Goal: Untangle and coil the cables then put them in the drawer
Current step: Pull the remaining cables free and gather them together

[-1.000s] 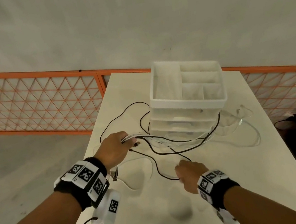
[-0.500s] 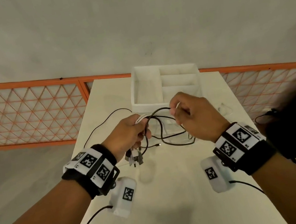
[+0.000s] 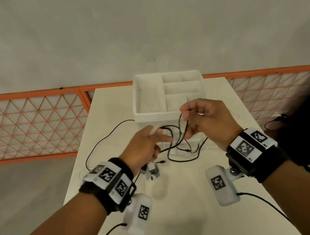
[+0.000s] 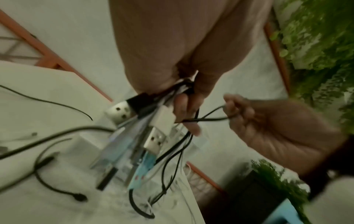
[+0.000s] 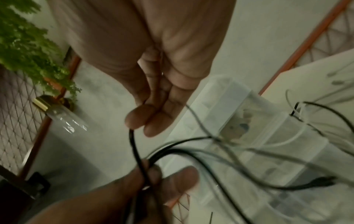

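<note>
Both hands (image 3: 172,132) grip blurred, tangled cables (image 3: 183,147).

The head view looks forward and down from above the near edge of the table (image 3: 184,204), taking in both forearms, the drawer unit (image 3: 168,95) toward the far edge, and the wall beyond. The left wrist view sits very close under the left hand (image 4: 172,53), facing along it to the cables (image 4: 166,151). The right wrist view sits equally close under the right hand (image 5: 153,60). All three share the cables and the drawer unit.
</note>
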Demonstrator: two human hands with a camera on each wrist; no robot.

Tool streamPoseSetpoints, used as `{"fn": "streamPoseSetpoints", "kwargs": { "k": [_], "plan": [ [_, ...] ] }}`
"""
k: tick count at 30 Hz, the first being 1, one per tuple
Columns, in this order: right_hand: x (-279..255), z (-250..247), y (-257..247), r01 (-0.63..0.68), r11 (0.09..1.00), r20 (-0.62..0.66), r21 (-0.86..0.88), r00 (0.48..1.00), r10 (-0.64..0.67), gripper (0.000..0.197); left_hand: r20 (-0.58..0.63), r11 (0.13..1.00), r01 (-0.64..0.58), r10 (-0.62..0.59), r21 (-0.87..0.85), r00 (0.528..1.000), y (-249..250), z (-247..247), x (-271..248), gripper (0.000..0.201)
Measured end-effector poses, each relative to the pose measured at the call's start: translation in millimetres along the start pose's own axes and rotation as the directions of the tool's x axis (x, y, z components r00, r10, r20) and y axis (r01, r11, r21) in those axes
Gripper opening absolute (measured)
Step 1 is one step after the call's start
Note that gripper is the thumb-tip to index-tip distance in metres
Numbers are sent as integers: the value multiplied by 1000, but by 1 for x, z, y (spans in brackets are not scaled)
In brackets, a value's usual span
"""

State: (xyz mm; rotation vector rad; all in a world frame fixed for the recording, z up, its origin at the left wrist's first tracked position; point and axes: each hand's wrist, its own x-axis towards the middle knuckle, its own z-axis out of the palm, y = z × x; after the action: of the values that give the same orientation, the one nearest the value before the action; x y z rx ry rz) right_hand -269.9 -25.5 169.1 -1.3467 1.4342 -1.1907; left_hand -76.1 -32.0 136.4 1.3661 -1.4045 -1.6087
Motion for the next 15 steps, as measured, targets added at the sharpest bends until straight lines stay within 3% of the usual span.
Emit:
{"fn": "streamPoseSetpoints", "kwargs": {
  "k": [3, 6, 8, 11, 13, 14, 15],
  "plan": [
    [9, -6, 0, -3, 998, -192, 65, 981, 16, 10, 148, 994, 8, -25, 110, 989, -7, 14, 4, 19],
    [20, -37, 20, -83, 996, -412, 33, 907, 89, 14, 74, 959, 15, -37, 283, 997, -24, -3, 6, 23],
    [24, -56, 34, -116, 993, -476, -1, 874, 102, 14, 29, 920, 27, -41, 390, 999, -36, -19, 6, 26],
    [29, -73, 49, -109, 993, -490, -47, 869, 72, 22, 0, 829, 58, -69, 557, 998, -46, -34, -1, 30],
    [32, -79, 57, -157, 984, -416, -78, 903, 111, 33, -18, 886, 107, -110, 451, 994, -47, -36, -4, 28],
    [31, -79, 59, -225, 949, -362, -220, 922, 135, 38, -21, 933, 137, -138, 334, 990, -44, -36, -6, 26],
    [28, -77, 60, -285, 858, -314, -426, 937, 155, 44, -18, 961, 153, -153, 230, 988, -38, -35, -8, 25]
  ]
}}
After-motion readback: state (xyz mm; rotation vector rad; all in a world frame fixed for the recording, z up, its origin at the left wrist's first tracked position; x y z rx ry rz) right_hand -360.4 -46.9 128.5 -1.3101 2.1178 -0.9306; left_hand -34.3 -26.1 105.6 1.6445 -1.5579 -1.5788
